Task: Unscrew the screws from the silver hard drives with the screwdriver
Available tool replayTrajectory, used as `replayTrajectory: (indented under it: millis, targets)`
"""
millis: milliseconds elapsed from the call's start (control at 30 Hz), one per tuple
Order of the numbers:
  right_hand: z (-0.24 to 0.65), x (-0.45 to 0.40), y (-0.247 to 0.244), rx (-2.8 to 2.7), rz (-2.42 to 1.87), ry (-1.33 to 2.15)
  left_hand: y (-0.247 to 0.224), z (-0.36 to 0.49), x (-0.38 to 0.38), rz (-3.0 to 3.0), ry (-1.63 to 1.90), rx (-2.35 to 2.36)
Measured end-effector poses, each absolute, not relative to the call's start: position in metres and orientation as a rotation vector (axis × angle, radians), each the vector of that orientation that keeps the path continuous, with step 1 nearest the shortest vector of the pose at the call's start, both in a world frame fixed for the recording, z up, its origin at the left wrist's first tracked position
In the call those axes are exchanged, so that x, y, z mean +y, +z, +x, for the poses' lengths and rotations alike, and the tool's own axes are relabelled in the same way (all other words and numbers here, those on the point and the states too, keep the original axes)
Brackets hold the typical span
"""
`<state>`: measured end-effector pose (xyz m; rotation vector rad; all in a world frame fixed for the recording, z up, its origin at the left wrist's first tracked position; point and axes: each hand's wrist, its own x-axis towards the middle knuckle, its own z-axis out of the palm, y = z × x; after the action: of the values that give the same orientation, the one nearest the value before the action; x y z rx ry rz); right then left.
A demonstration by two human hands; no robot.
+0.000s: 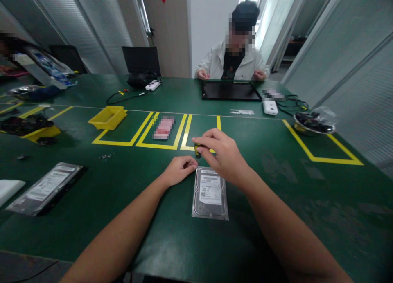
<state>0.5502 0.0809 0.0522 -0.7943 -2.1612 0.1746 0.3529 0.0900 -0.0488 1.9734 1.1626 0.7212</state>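
Note:
A hard drive (210, 189) with a white label lies flat on the green table, right in front of me. Above its far left corner, my right hand (225, 152) grips a short screwdriver (198, 150) with a black and yellow handle, held upright. The screwdriver's tip reaches down to that corner, though the contact point is too small to make out. My left hand (181, 169) rests on the table beside the same corner, fingers curled and fingertips at the drive's edge. Whatever those fingertips may pinch is hidden.
Another hard drive (47, 187) lies at the left. Small screws (107, 156) are scattered near a yellow bin (109, 117). A blurred phone (164, 127) lies within yellow tape. Across the table, a person (233, 50) sits behind a black panel (231, 90). A metal bowl (315, 125) stands right.

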Motion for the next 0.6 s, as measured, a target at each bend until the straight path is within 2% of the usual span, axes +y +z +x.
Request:
replayTrajectory:
  millis: [600]
  targets:
    - [0.5471, 0.0800, 0.0500, -2.121, -0.810, 0.170, -0.0488, 0.3532, 0.0900, 1.994, 0.720, 1.164]
